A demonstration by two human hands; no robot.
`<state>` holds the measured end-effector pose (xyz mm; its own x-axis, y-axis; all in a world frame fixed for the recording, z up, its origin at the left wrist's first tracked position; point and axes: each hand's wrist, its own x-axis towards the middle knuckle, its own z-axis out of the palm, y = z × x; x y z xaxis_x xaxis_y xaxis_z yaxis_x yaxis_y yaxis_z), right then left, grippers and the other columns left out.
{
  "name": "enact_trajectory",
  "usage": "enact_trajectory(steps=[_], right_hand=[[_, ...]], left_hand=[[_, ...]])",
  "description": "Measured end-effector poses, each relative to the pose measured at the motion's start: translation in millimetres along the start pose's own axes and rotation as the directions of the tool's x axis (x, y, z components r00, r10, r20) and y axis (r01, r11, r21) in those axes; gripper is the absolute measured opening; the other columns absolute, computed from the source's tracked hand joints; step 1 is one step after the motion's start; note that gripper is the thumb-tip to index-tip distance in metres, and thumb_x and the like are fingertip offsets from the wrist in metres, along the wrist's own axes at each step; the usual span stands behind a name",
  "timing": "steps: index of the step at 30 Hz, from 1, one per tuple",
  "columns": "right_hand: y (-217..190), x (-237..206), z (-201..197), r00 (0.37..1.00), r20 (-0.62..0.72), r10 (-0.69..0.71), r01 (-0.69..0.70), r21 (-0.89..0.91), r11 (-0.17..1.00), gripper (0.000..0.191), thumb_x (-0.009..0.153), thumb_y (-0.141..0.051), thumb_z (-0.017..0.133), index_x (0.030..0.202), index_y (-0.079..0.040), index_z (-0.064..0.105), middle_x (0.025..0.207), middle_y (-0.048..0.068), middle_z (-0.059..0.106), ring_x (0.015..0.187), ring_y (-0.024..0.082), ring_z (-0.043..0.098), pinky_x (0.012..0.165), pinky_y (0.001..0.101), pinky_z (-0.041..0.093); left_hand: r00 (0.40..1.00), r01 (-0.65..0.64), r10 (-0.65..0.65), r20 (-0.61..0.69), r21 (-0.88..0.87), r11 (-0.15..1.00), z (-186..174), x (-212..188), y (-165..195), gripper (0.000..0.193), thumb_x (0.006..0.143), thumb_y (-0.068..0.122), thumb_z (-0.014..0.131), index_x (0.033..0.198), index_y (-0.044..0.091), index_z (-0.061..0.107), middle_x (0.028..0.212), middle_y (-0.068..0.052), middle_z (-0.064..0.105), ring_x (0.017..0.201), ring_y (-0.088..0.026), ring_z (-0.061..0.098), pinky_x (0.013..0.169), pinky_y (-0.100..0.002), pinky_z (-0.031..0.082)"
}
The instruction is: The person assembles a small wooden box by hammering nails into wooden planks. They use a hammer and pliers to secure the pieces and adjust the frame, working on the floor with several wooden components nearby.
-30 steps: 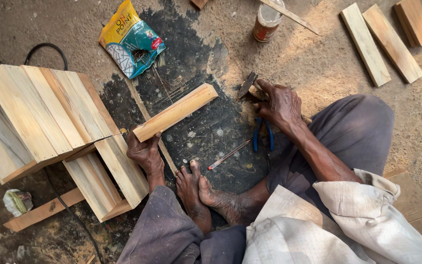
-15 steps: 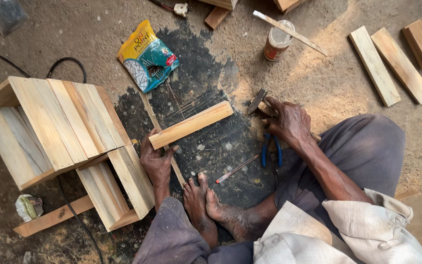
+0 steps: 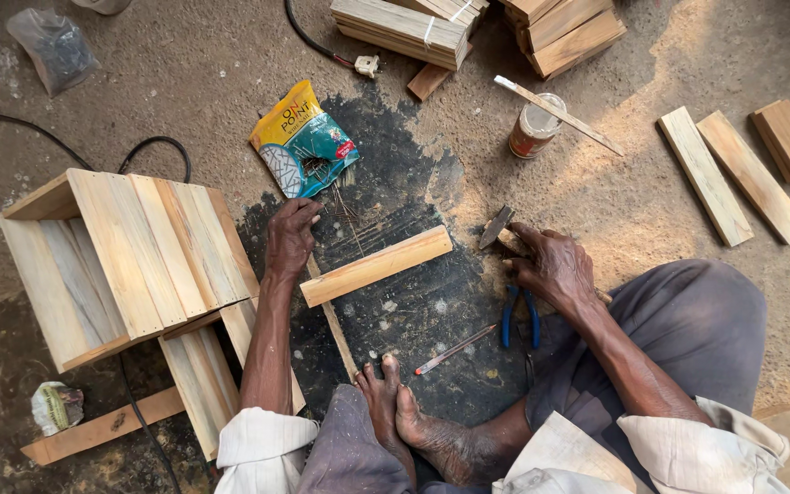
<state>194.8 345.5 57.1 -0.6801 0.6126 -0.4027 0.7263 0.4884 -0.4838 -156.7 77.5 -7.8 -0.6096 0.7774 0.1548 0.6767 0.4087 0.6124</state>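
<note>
I sit on the ground with my bare feet point(image 3: 404, 412) crossed in front of me. My left hand point(image 3: 290, 236) reaches forward, fingers spread, just below a yellow and teal packet of nails point(image 3: 304, 139) and some loose nails on the dark ground. It no longer touches the short wooden plank point(image 3: 377, 265), which lies across a thin strip. My right hand point(image 3: 555, 267) grips the handle of a hammer point(image 3: 497, 229), its head resting on the ground. Blue-handled pliers point(image 3: 520, 317) and a pencil point(image 3: 454, 349) lie near my feet.
A slatted wooden crate point(image 3: 130, 256) stands at my left over loose planks. Stacked boards point(image 3: 404, 27) lie at the top, three planks point(image 3: 742, 165) at right. A small tin point(image 3: 534, 128) carries a stick. A black cable point(image 3: 153, 146) runs behind the crate.
My left hand let go of the short plank's end and moved forward toward the nail packet. The plank now lies flat. My right hand stays on the hammer.
</note>
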Motion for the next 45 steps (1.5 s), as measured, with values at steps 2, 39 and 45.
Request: enact_trajectory(steps=[2, 39, 45], right_hand=[[0.8, 0.8, 2.4, 1.0, -0.003, 0.004, -0.004, -0.03, 1.0, 0.067, 0.076, -0.038, 0.082, 0.14, -0.032, 0.063, 0.099, 0.012, 0.073, 0.084, 0.033, 0.072, 0.068, 0.0481, 0.057], [7.1, -0.1, 8.5, 0.999, -0.044, -0.01, 0.008, -0.062, 0.998, 0.065, 0.076, -0.043, 0.082, 0.137, -0.026, 0.067, 0.094, 0.015, 0.072, 0.085, 0.036, 0.071, 0.071, 0.0494, 0.055], [10.6, 2.3, 11.6, 0.999, -0.03, -0.042, 0.042, -0.024, 0.999, 0.065, 0.079, -0.043, 0.082, 0.138, -0.023, 0.067, 0.093, 0.015, 0.073, 0.078, 0.031, 0.071, 0.065, 0.0465, 0.055]], left_hand=[[1.0, -0.011, 0.011, 0.0, 0.066, 0.998, 3.8, 6.4, 0.1, 0.036, 0.081, -0.014, 0.069, 0.107, 0.008, 0.079, 0.104, -0.01, 0.075, 0.093, -0.024, 0.073, 0.082, -0.035, 0.06], [0.995, -0.098, 0.101, 0.005, 0.307, 0.947, 6.1, 6.3, 3.7, 0.02, 0.089, -0.004, 0.071, 0.101, 0.011, 0.077, 0.098, -0.003, 0.07, 0.092, -0.026, 0.067, 0.079, -0.041, 0.058], [0.957, -0.253, 0.116, 0.266, 0.569, 0.782, 14.7, 2.8, -6.4, 0.028, 0.09, -0.012, 0.062, 0.116, -0.003, 0.061, 0.11, -0.017, 0.058, 0.103, -0.03, 0.062, 0.079, -0.041, 0.058]])
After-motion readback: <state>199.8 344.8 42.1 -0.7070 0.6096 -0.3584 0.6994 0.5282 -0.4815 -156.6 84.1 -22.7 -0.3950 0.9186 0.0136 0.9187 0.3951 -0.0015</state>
